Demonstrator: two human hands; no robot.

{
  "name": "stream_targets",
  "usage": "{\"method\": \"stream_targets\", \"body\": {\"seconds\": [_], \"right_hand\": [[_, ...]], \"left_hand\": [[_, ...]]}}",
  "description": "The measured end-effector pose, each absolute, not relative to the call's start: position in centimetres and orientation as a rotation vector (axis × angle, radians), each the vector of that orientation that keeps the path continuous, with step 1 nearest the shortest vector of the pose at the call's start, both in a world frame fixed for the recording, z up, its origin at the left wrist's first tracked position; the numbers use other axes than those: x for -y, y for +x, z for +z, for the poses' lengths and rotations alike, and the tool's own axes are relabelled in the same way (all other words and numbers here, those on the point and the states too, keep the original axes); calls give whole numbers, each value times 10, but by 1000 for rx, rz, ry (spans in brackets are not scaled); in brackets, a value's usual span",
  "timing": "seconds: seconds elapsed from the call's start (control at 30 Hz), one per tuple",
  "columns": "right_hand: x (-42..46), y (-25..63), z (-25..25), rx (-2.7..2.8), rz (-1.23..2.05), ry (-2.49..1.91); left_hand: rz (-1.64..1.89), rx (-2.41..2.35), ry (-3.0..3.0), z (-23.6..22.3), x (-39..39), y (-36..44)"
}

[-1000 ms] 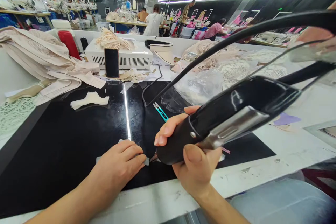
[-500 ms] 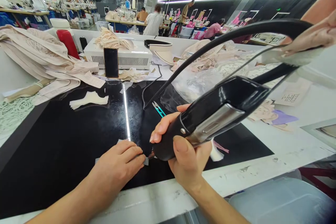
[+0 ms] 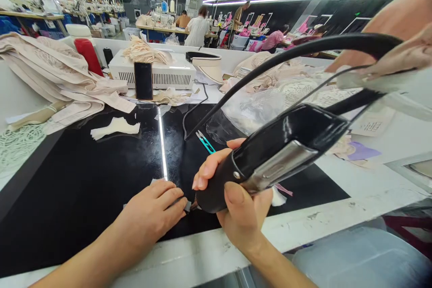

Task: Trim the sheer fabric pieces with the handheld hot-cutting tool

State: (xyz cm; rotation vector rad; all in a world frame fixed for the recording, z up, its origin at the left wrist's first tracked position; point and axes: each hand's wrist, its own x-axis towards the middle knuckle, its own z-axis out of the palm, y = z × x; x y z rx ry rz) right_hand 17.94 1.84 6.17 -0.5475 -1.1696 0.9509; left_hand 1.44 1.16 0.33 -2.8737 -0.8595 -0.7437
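Observation:
My right hand (image 3: 245,216) grips a black corded hand tool (image 3: 266,157) with a silver lever plate. The tool slants down to the left, its narrow tip (image 3: 194,205) close to my left fingertips. Lying palm down, my left hand (image 3: 155,207) presses its outstretched fingers over a small thin grey piece (image 3: 187,207) on the black mat (image 3: 84,198). Most of that piece is hidden under the hand. Whether the tip touches it, I cannot tell. Teal thread snips (image 3: 205,142) lie behind the tool on the mat.
A cream fabric scrap (image 3: 115,128) rests on the mat. Behind stand a phone (image 3: 143,81) and a white vented box (image 3: 162,75). Beige garments (image 3: 64,67) are piled left, plastic wrap (image 3: 253,105) right. A blurred arm (image 3: 384,31) shows at upper right, near the tool's cord (image 3: 249,72).
The tool's body has dipped slightly while its tip stays near my left fingers. At upper right the blurred arm reaches further left and down. My left hand stays nearly still.

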Motion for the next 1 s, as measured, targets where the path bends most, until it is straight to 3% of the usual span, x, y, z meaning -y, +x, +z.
{"method": "stream_targets", "body": {"seconds": [0.37,0.6,1.0], "right_hand": [[-23,180,82,1196,1052,-529],[-29,154,93,1291,1124,-554],[-37,112,83,1333,1157,-453]], "left_hand": [[-685,1076,-3005,27,-12,-22],[-715,1482,-2907,10,4,-74],[-865,1792,-2859,7,11,-70]]}}
